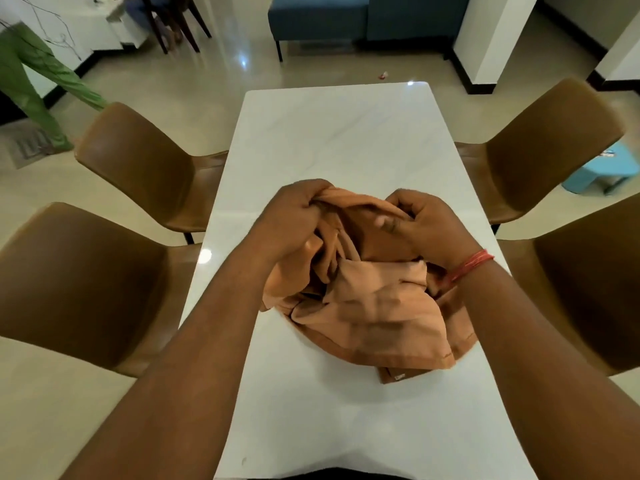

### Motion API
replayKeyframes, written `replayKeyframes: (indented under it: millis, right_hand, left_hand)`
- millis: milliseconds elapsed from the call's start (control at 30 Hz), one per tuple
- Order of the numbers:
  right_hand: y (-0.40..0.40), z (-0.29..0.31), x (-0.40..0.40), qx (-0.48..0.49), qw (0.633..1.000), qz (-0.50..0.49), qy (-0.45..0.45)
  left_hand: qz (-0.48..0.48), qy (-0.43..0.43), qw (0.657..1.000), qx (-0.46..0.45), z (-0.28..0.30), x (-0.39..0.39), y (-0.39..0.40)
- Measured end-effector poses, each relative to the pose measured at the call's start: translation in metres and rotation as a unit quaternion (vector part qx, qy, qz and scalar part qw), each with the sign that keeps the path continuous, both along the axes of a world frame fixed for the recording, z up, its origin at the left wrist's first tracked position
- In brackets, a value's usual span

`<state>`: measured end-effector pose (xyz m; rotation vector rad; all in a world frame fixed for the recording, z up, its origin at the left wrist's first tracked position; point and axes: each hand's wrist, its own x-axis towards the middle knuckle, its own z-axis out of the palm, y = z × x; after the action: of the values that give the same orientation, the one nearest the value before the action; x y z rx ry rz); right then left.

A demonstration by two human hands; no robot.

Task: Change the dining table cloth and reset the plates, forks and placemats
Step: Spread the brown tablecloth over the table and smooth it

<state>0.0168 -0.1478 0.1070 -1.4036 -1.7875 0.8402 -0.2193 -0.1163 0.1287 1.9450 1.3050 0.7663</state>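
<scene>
A crumpled orange-brown table cloth (pixel 367 306) lies bunched on the near half of the white marble dining table (pixel 332 133). My left hand (pixel 294 216) grips a fold at the bundle's far left edge. My right hand (pixel 426 220), with a red thread band at the wrist, holds the far right edge, fingers curled into the fabric. Both hands are a little above the table. No plates, forks or placemats are in view.
Two brown chairs stand on the left (pixel 138 161) (pixel 76 282) and two on the right (pixel 547 140) (pixel 595 271). A person in green trousers (pixel 31 84) walks at the far left. A blue sofa (pixel 318 15) stands beyond the table, and a light blue stool (pixel 602 168) sits at the right.
</scene>
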Motion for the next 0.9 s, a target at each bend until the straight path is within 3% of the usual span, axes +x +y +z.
replayKeyframes:
  millis: [100,167,267,367,467,533,633,700,833,900]
  right_hand:
    - [0.003,-0.018,0.025,-0.033,0.980,0.014,-0.195]
    - [0.004,-0.034,0.047,-0.012,0.963,-0.021,-0.269]
    - [0.005,-0.041,0.063,0.020,0.977,-0.128,-0.171]
    - [0.008,-0.022,0.041,0.052,0.977,-0.207,-0.018]
    - [0.007,0.007,0.007,0.057,0.988,-0.145,0.017]
    - [0.004,0.022,-0.015,0.043,0.997,-0.053,-0.019]
    - [0.002,0.032,-0.034,0.022,0.999,0.025,-0.026]
    - [0.005,0.030,-0.029,0.005,0.998,0.057,-0.041]
    - [0.013,0.006,0.009,-0.033,0.958,0.071,-0.277]
    - [0.013,-0.014,0.035,-0.045,0.948,0.021,-0.315]
  left_hand:
    - [0.131,-0.075,0.988,0.031,0.001,-0.023,0.003]
    - [0.236,-0.141,0.961,0.030,0.001,-0.039,0.005]
    - [0.302,-0.144,0.941,0.042,-0.006,-0.051,0.009]
    - [0.273,-0.051,0.961,0.011,-0.016,-0.048,0.012]
    - [0.144,0.091,0.985,0.021,-0.018,-0.028,0.010]
    - [0.037,0.102,0.994,0.030,-0.011,-0.004,0.001]
    - [-0.091,0.044,0.995,0.000,-0.010,0.024,-0.016]
    - [-0.085,0.012,0.996,-0.036,-0.017,0.028,-0.014]
    - [0.013,0.023,1.000,0.013,-0.023,-0.001,-0.002]
    - [0.073,0.028,0.996,0.033,-0.027,-0.021,0.005]
